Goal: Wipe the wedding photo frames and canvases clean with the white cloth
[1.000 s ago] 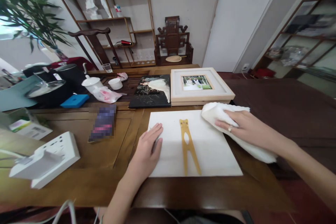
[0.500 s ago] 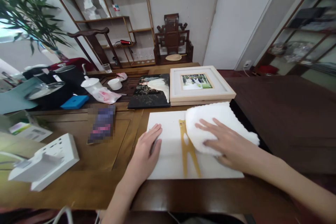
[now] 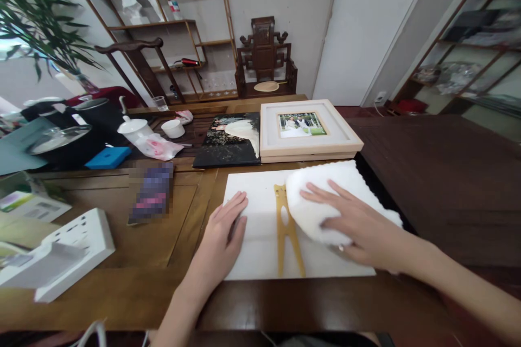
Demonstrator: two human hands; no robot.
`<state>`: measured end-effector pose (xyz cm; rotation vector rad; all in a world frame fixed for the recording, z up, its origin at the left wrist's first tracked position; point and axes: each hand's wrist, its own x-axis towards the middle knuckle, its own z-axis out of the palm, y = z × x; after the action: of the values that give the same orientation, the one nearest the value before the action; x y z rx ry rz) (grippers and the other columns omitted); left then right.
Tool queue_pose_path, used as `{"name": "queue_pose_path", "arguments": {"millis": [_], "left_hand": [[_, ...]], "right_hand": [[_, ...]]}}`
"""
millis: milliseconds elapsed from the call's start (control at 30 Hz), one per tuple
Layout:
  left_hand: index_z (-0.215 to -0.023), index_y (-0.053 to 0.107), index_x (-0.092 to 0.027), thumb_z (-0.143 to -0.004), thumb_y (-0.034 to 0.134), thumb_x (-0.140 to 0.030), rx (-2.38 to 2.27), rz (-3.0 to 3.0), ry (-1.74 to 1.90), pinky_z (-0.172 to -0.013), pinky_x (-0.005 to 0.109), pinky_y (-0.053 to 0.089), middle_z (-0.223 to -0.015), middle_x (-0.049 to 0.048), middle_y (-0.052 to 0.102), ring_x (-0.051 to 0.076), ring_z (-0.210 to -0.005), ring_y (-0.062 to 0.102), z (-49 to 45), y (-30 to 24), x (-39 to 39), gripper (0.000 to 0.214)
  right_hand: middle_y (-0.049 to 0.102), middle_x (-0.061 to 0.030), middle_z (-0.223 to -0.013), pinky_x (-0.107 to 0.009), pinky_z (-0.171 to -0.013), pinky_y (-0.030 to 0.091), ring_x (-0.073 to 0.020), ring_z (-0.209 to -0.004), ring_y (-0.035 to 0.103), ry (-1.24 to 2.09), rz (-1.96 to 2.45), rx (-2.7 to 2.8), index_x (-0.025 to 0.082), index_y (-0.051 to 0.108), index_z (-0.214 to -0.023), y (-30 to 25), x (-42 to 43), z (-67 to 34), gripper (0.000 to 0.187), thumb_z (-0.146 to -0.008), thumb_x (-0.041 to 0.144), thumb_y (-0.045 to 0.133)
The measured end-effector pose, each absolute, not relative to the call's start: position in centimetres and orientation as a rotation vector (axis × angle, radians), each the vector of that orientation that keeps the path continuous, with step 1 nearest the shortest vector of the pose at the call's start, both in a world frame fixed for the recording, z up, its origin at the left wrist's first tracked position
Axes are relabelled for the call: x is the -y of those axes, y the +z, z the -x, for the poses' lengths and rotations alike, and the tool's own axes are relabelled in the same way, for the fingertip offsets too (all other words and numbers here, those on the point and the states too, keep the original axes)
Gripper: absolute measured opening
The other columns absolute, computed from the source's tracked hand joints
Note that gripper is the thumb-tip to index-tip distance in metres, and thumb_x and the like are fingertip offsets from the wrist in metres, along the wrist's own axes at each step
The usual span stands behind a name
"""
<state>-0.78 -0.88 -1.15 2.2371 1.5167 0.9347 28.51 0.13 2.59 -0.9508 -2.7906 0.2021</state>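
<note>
A white board (image 3: 260,238) lies flat on the wooden table (image 3: 171,238), back side up, with a gold-coloured stand leg (image 3: 285,230) down its middle. My left hand (image 3: 222,238) rests flat and open on the board's left edge. My right hand (image 3: 352,222) lies with fingers spread on a white cloth (image 3: 321,195), pressing it onto the board's right half, right beside the stand leg.
A framed photo (image 3: 307,130) and a dark photo print (image 3: 230,141) lie behind the board. A white power strip (image 3: 65,252), a blurred packet (image 3: 150,192), a blue box (image 3: 106,157), teaware (image 3: 136,129) and pots (image 3: 61,138) crowd the left. A dark bench (image 3: 439,173) runs along the right.
My right hand slid the cloth leftward from the board's far right corner onto its right half, next to the stand leg. My left hand stayed on the left edge.
</note>
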Motion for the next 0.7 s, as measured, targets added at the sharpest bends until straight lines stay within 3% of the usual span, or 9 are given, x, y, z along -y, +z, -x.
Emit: {"name": "queue_pose_path", "arguments": {"millis": [167, 333, 500, 600, 700], "left_hand": [[-0.123, 0.058, -0.020, -0.091, 0.045, -0.021, -1.514, -2.226, 0.942, -0.108, 0.052, 0.038, -0.134, 0.0104, 0.057, 0.025, -0.128, 0.049, 0.8, -1.2, 0.8, 0.035], [-0.123, 0.058, -0.019, -0.091, 0.045, -0.022, -1.530, -2.210, 0.935, -0.108, 0.052, 0.037, -0.134, 0.0107, 0.057, 0.025, -0.129, 0.048, 0.7, -1.1, 0.9, 0.035], [-0.124, 0.057, -0.020, -0.091, 0.044, -0.021, -1.519, -2.244, 0.954, -0.108, 0.051, 0.037, -0.134, 0.0102, 0.057, 0.025, -0.129, 0.048, 0.6, -1.1, 1.0, 0.035], [-0.124, 0.056, -0.020, -0.091, 0.044, -0.021, -1.523, -2.257, 0.936, -0.108, 0.052, 0.037, -0.135, 0.0105, 0.056, 0.025, -0.129, 0.048, 0.6, -1.1, 1.0, 0.035], [-0.124, 0.056, -0.021, -0.091, 0.044, -0.020, -1.518, -2.262, 0.946, -0.108, 0.051, 0.037, -0.135, 0.0096, 0.057, 0.024, -0.129, 0.048, 0.7, -1.1, 1.0, 0.035]], "right_hand": [[0.038, -0.0178, -0.147, -0.061, -0.109, 0.016, -0.0303, -0.140, 0.020, 0.194, 0.963, 2.738, 0.016, 0.065, -0.095, 2.4, -4.3, -28.0, 0.032, -0.067, 0.006, 0.053], [0.041, -0.0187, -0.144, -0.059, -0.110, 0.022, -0.0303, -0.138, 0.027, 0.152, 0.913, 2.772, 0.015, 0.066, -0.094, 2.6, -1.6, -28.5, 0.028, -0.072, 0.008, 0.052], [0.044, -0.0077, -0.143, -0.053, -0.107, 0.035, -0.0297, -0.134, 0.035, 0.157, 0.776, 2.867, 0.024, 0.065, -0.078, 4.3, 4.8, -29.4, 0.029, -0.059, 0.007, 0.051], [0.048, -0.0061, -0.140, -0.050, -0.103, 0.043, -0.0305, -0.129, 0.042, 0.215, 0.660, 2.904, 0.028, 0.064, -0.074, 4.9, 6.7, -29.9, 0.025, -0.057, 0.012, 0.053], [0.042, 0.0004, -0.144, -0.046, -0.097, 0.050, -0.0304, -0.131, 0.039, 0.279, 0.879, 2.853, 0.030, 0.065, -0.083, 4.6, 5.8, -30.1, 0.042, -0.051, 0.007, 0.050]]}}
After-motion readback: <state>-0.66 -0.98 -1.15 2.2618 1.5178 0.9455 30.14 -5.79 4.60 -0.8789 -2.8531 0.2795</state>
